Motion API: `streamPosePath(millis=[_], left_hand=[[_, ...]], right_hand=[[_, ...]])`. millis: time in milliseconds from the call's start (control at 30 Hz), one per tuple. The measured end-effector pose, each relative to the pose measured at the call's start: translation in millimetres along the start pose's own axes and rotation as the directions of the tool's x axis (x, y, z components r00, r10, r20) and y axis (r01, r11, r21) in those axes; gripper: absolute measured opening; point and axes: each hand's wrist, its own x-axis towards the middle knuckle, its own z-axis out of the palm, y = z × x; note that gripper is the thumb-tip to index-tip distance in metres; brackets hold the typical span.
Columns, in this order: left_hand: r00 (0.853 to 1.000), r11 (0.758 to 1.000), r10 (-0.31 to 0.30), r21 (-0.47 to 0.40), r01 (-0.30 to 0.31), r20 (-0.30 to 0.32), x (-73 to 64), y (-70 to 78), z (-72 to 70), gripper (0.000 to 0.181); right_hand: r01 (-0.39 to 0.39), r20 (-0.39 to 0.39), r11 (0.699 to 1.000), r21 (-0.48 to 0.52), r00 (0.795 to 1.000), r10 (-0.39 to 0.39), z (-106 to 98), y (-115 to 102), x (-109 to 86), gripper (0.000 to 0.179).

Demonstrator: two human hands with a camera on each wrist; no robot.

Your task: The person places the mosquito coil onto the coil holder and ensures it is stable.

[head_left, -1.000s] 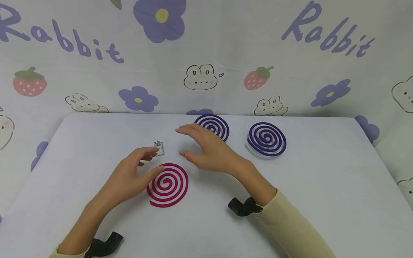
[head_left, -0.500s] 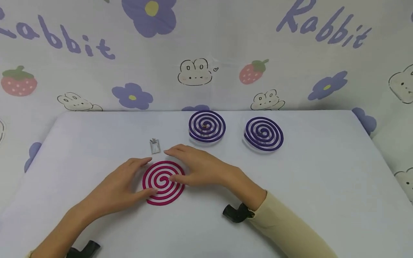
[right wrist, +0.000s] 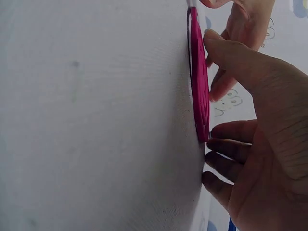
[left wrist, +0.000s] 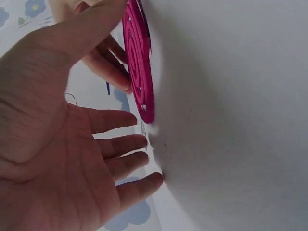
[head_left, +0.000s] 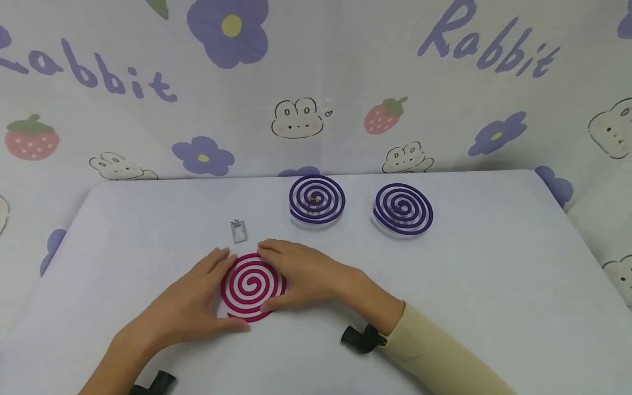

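A pink spiral mosquito coil lies flat on the white table, with a thin dark edge under it in both wrist views. My left hand frames its left side, fingertips at the upper left rim and thumb near the lower rim. From the right, my right hand reaches round the opposite side, fingers along the upper rim, thumb at the lower right edge. The fingers of both hands are mostly straight. In the right wrist view, the right thumb is right at the coil. Just behind the coil lies a small silvery metal stand.
Two purple mosquito coils stand at the back, the left one near the table's far edge and the right one tilted; both cast shadows below. A printed cloth with rabbits and flowers hangs behind the white table.
My right hand has come from in front of the left purple coil down to the pink coil's right side. My left hand has settled around its left rim. The pink coil stays in place.
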Motion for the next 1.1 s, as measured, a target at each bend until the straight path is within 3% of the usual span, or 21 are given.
streamPosePath(millis=[533, 1100], left_hand=[[1.0, 0.999, -0.016, 0.041, 0.017, -0.009, -1.3, -1.8, 9.0, 0.127], [0.999, 0.999, 0.008, 0.043, -0.007, -0.041, -0.6, -2.5, 10.4, 0.121]], right_hand=[[-0.032, 0.025, 0.999, -0.038, 0.999, 0.033, 6.5, -3.9, -0.9, 0.117], [-0.043, 0.001, 0.999, -0.019, 0.999, 0.043, 4.4, -3.1, 2.2, 0.113]])
